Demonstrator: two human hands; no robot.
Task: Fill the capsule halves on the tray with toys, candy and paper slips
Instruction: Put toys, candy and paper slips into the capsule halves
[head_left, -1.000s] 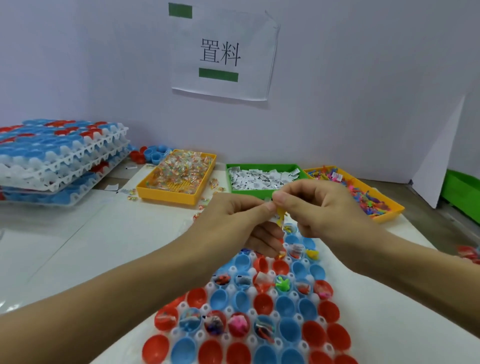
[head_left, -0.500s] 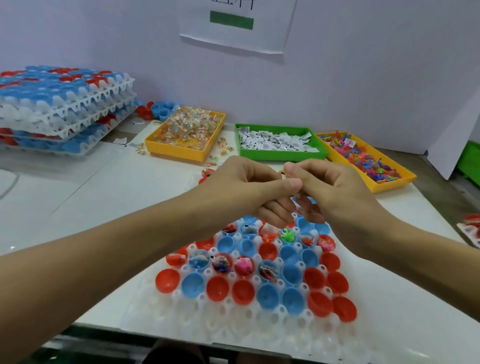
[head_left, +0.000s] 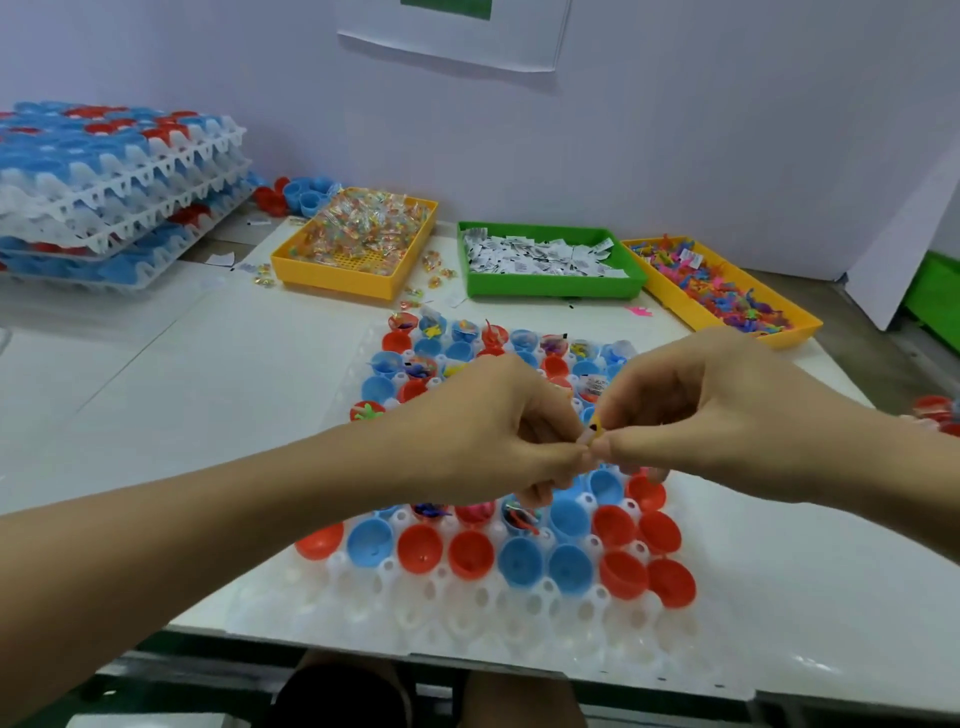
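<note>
1. In the head view, the only one we have, the white tray (head_left: 363, 605) lies at lower centre of the frame on the table (head_left: 171, 395), with red and blue capsule halves (head_left: 470, 553) seated in its sockets.

2. We see the far rows, toward the middle of the frame, already loaded: coloured bits and a paper slip show inside those cups. The row nearest the lower edge looks empty, or nearly so; we cannot tell about the cups hidden under the hands. The nearest sockets of the tray hold no capsules at all.

3. Our left hand (head_left: 483, 431) and right hand (head_left: 727, 410) meet above the middle of the tray, fingertips pressed together on a small yellow piece (head_left: 596, 430). Both pinch it; whether it is a toy or a candy wrapper we cannot say.

4. Supplies sit across the upper middle: a yellow bin of candy (head_left: 358, 236), a green bin of paper slips (head_left: 545, 257), and a yellow bin of toys (head_left: 722, 291) at the right.

5. At upper left stands a stack of trays (head_left: 104, 182), with loose capsule halves (head_left: 301, 192) beside it.

6. We judge the tray past halfway, with the near rows left to fill.
</note>
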